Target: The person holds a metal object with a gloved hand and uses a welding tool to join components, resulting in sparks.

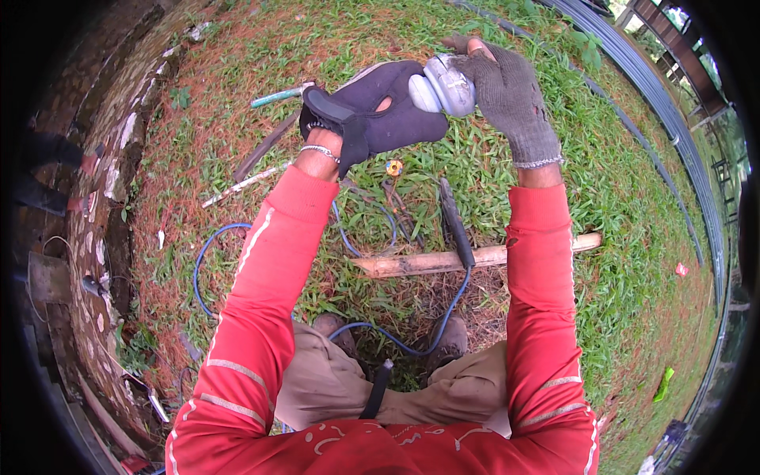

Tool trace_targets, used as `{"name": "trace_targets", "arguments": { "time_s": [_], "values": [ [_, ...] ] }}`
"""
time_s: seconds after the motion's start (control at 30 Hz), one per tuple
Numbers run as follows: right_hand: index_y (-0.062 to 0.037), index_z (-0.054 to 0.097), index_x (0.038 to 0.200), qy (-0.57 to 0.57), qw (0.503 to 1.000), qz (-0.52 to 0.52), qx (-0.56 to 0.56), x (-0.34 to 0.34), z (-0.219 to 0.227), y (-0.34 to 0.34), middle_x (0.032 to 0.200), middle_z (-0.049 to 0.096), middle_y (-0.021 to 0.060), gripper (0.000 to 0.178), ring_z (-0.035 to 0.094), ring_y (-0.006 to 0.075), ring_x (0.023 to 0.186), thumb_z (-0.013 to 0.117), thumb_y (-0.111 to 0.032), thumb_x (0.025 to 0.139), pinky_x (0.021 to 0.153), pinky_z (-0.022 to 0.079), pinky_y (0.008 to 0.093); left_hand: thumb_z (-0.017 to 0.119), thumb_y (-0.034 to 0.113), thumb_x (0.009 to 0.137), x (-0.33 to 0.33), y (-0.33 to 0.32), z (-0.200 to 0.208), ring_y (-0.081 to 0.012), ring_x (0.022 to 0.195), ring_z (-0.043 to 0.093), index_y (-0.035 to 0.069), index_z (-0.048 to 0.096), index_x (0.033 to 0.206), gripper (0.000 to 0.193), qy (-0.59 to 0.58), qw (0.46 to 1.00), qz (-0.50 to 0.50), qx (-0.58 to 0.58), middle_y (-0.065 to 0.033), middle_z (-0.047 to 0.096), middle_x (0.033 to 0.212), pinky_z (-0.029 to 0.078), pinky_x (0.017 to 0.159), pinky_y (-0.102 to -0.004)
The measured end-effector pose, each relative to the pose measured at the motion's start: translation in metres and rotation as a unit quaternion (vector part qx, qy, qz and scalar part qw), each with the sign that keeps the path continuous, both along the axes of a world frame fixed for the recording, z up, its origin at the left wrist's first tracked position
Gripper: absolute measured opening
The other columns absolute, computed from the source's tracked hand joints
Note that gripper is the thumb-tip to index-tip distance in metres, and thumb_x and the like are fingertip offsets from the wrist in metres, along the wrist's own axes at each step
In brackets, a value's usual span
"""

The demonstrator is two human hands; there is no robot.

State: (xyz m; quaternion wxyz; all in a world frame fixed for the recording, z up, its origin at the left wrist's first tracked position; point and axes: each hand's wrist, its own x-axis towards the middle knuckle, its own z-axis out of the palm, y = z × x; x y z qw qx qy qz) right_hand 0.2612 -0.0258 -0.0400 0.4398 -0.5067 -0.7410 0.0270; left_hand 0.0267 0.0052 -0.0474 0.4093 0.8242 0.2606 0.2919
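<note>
Up over the grass, both my hands are closed around a light-grey, ribbed, rounded cylinder [451, 85] whose exact kind I cannot make out. My left hand [388, 107], in a black glove with a wrist strap, grips its left end. On its right end sits my right hand [507, 95], in a grey knitted fingerless glove, thumb on top. Gloves hide both ends of the piece. Below, a black handle [456, 226] with a blue cable [439, 332] leans on a wooden pole [419, 261]. A small yellow disc [394, 167] with a dark centre lies in the grass.
Thin sticks [245, 186] and a blue-green tube [277, 96] lie left of my hands. A stone edge [115, 182] borders the left side. Long grey pipes [665, 95] run along the right. A black-handled tool [378, 389] rests at my lap, above my shoes [450, 336].
</note>
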Motion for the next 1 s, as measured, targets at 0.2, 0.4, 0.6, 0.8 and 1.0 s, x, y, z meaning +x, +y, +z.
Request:
{"name": "trace_targets", "arguments": {
  "time_s": [0.2, 0.4, 0.6, 0.8, 1.0],
  "values": [
    [-0.0143, 0.09, 0.113, 0.003, 1.0, 0.024, 0.011, 0.012, -0.011, 0.009, 0.138, 0.081, 0.0103, 0.038, 0.081, 0.0343, 0.115, 0.055, -0.029, 0.117, 0.103, 0.063, 0.0425, 0.089, 0.033, 0.085, 0.009, -0.012, 0.002, -0.0317, 0.104, 0.076, 0.007, 0.065, 0.143, 0.068, -0.02, 0.987, 0.054, 0.149, -0.0141, 0.078, 0.117, 0.06, 0.093, -0.0451],
    [-0.0103, 0.089, 0.118, 0.054, 0.998, -0.001, -0.024, 0.016, -0.017, 0.003, 0.14, 0.08, 0.0147, 0.034, 0.08, 0.0341, 0.12, 0.058, -0.023, 0.115, 0.108, 0.062, 0.0421, 0.086, 0.031, 0.086, 0.019, -0.019, 0.0, -0.0387, 0.109, 0.076, 0.007, 0.056, 0.159, 0.082, -0.021, 0.963, 0.057, 0.264, -0.018, 0.077, 0.123, 0.06, 0.096, -0.0485],
    [-0.0104, 0.089, 0.117, 0.131, 0.988, 0.025, 0.071, 0.024, -0.026, 0.016, 0.158, 0.068, 0.0204, 0.035, 0.074, 0.0356, 0.134, 0.057, -0.024, 0.117, 0.112, 0.059, 0.0419, 0.083, 0.026, 0.087, 0.029, -0.014, -0.005, -0.0465, 0.116, 0.073, 0.008, 0.042, 0.172, 0.097, -0.016, 0.952, 0.04, 0.303, -0.0237, 0.074, 0.134, 0.06, 0.101, -0.0526],
    [-0.0082, 0.089, 0.117, 0.081, 0.994, 0.019, 0.067, 0.026, -0.02, 0.014, 0.164, 0.063, 0.0198, 0.041, 0.068, 0.0371, 0.143, 0.052, -0.027, 0.119, 0.119, 0.052, 0.0418, 0.085, 0.022, 0.085, 0.031, -0.016, -0.007, -0.0457, 0.128, 0.072, 0.005, 0.036, 0.171, 0.101, -0.017, 0.957, 0.047, 0.286, -0.0241, 0.068, 0.146, 0.06, 0.105, -0.0521],
    [-0.0046, 0.088, 0.119, 0.151, 0.988, 0.014, -0.014, 0.027, -0.017, 0.01, 0.163, 0.064, 0.0203, 0.045, 0.068, 0.0357, 0.144, 0.049, -0.028, 0.12, 0.121, 0.051, 0.0411, 0.09, 0.019, 0.082, 0.035, -0.024, -0.002, -0.046, 0.138, 0.069, 0.006, 0.025, 0.174, 0.113, -0.055, 0.948, 0.105, 0.294, -0.0245, 0.062, 0.157, 0.06, 0.109, -0.0507]
  ]
}}
